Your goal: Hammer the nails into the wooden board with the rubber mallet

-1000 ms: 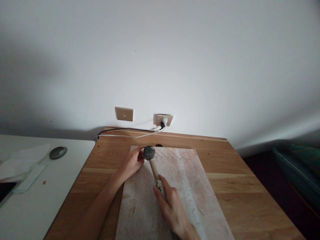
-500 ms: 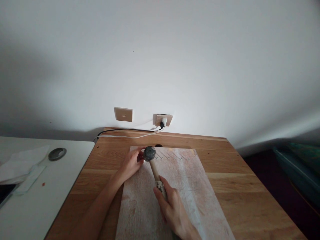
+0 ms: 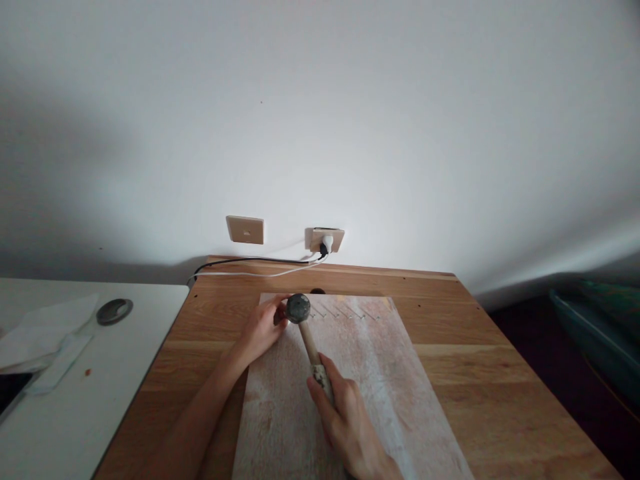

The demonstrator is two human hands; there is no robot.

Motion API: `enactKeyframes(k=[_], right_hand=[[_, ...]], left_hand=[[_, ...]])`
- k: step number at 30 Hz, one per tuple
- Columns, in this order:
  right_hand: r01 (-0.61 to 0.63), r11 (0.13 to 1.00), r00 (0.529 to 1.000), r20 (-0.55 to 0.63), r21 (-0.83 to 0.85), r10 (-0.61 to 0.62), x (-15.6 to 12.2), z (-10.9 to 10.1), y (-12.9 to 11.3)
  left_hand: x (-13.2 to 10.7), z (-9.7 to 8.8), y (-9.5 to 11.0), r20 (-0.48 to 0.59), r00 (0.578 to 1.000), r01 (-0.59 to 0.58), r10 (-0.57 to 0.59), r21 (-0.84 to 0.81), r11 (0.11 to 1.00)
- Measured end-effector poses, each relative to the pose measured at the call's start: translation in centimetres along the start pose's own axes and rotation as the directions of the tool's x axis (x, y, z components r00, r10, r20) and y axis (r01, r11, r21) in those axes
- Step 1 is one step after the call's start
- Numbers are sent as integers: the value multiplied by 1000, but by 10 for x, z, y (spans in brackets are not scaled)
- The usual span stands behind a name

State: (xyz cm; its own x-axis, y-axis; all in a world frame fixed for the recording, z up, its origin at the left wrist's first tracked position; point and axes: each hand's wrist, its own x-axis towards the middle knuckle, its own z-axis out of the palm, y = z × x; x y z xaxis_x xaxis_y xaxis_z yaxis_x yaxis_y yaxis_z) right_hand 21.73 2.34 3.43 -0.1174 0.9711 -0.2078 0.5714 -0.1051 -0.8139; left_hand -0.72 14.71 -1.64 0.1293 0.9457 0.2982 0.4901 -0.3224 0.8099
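Observation:
My right hand [image 3: 345, 420] is closed around the wooden handle of a mallet [image 3: 299, 309] with a dark round head. The mallet's head is over the far left part of a worn, pale board [image 3: 280, 400]. Just left of the head, my left hand [image 3: 265, 325] rests at the board's far left corner, its fingers pinched together. Whatever those fingertips hold is hidden behind the mallet head. Several thin nails [image 3: 357, 315] stand in a row along the board's far edge, to the right of the mallet.
The board lies on a wooden table [image 3: 450, 373] against a wall with a plugged socket [image 3: 327, 240] and cables [image 3: 250, 260]. At left, a white desk [image 3: 120, 367] carries papers [image 3: 50, 327] and a dark grommet cover [image 3: 115, 311]. Dark teal fabric [image 3: 595, 340] is at right.
Both hands and the mallet stay almost in place. The whole view has shifted very slightly.

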Motion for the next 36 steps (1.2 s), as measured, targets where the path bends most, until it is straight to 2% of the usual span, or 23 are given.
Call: enactKeyframes(k=[6, 11, 15, 19, 24, 27, 36], right_hand=[[11, 1000, 999, 50, -19, -10, 0, -2, -3], [-8, 1000, 999, 48, 14, 8, 2, -4, -1], [-47, 997, 999, -13, 54, 48, -3, -6, 12], [-97, 991, 990, -89, 89, 105, -21, -11, 32], [-214, 973, 959, -170, 92, 227, -51, -15, 58], [-283, 956, 937, -193, 77, 293, -60, -11, 67], [-232, 970, 957, -162, 70, 241, -58, -4, 77]], left_hand=[[0, -1, 2, 5, 1000, 5, -5, -4, 1000], [0, -1, 3, -4, 1000, -8, 8, -6, 1000], [-1, 1, 1, -3, 1000, -12, 12, -26, 1000], [-2, 3, 1, 5, 1000, -9, 9, -27, 1000], [-1, 1, 7, 25, 1000, -10, 9, 30, 999], [-1, 0, 7, 26, 999, -23, 22, 48, 999], [-2, 2, 4, 15, 999, -35, 34, 108, 994]])
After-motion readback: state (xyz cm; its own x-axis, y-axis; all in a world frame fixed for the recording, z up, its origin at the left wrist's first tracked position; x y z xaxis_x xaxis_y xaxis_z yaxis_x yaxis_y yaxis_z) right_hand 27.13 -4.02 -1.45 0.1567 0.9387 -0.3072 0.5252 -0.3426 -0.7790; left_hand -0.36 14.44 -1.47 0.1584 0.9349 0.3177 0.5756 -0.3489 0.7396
